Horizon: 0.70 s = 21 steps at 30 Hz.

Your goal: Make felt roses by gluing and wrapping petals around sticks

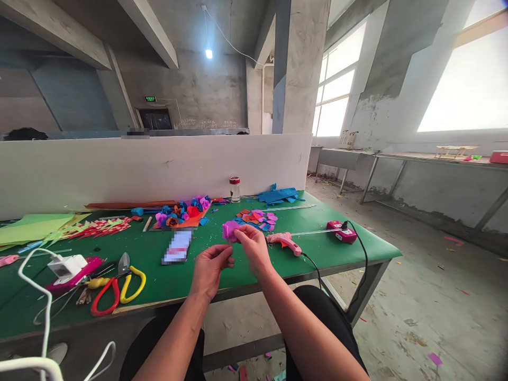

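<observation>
A purple paper flower is pinched between the thumb and fingers of my right hand, above the green table. Just below and to the left, my left hand has its thumb and fingertips pressed together. Whatever lies between them is too small or hidden to make out. Close behind the hands is a scatter of purple, blue and brown paper petals. Beside my right hand lies a pink glue gun, partly covered by it. A heap of finished-looking paper flowers sits on orange paper farther left.
Red-and-yellow-handled shears, a phone and a power strip with a white charger lie to the left. Behind stand a red-lidded jar and blue paper. A pink socket box with cables sits at right.
</observation>
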Tool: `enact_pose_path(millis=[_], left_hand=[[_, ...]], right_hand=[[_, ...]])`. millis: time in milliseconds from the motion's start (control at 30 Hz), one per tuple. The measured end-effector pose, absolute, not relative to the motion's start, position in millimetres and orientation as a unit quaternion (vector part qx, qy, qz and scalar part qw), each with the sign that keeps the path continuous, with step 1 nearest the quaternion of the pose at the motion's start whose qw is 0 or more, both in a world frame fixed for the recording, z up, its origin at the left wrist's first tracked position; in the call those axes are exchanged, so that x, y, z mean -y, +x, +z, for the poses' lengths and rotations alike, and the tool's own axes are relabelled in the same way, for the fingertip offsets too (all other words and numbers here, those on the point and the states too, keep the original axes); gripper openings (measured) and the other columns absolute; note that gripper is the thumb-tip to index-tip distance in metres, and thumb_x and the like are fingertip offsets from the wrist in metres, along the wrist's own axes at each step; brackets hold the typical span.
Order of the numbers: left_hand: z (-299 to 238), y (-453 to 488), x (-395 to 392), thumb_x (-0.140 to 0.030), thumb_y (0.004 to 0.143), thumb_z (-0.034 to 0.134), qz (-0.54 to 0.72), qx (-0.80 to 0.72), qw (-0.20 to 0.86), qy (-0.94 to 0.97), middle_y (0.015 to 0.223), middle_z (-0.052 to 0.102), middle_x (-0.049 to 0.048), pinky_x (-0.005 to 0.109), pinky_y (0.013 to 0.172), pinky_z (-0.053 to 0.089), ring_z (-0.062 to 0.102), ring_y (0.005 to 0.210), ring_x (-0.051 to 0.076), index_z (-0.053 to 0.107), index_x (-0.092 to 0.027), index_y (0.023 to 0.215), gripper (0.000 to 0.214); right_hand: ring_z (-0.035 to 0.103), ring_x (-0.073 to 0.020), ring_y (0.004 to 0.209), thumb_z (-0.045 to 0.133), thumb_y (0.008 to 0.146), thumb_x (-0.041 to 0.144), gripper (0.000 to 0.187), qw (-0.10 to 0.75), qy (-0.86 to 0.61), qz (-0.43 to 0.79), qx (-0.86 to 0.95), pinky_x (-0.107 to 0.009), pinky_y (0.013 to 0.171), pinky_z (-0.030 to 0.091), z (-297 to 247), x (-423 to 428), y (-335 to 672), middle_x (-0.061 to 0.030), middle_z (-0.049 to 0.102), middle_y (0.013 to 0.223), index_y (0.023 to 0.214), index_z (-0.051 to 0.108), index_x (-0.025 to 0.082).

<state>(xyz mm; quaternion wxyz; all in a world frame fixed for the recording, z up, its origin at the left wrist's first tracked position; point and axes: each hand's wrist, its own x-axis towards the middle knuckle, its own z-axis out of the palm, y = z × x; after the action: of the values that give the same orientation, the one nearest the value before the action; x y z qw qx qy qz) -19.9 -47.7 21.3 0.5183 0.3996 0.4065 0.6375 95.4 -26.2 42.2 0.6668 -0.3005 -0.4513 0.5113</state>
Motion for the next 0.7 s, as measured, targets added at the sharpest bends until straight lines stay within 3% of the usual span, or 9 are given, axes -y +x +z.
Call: enact_pose_path(millis=[700], left_hand=[[19.1,-19.8,45.9,-0.034,0.044,0.092,0.639,-0.405,0.525,0.39,0.06,0.065,0.0007,0.025,0.05,0.047,0.057,0.05,0.011,0.073,-0.013,0.069,0.038]], right_hand=[[0.054,-0.0128,0.06,0.07,0.07,0.038,0.021,0.656,-0.3,0.525,0.451,-0.025,0.064,0.043,41.9,31.7,92.3,0.0011,0.063,0.061,0.069,0.069,0.017]])
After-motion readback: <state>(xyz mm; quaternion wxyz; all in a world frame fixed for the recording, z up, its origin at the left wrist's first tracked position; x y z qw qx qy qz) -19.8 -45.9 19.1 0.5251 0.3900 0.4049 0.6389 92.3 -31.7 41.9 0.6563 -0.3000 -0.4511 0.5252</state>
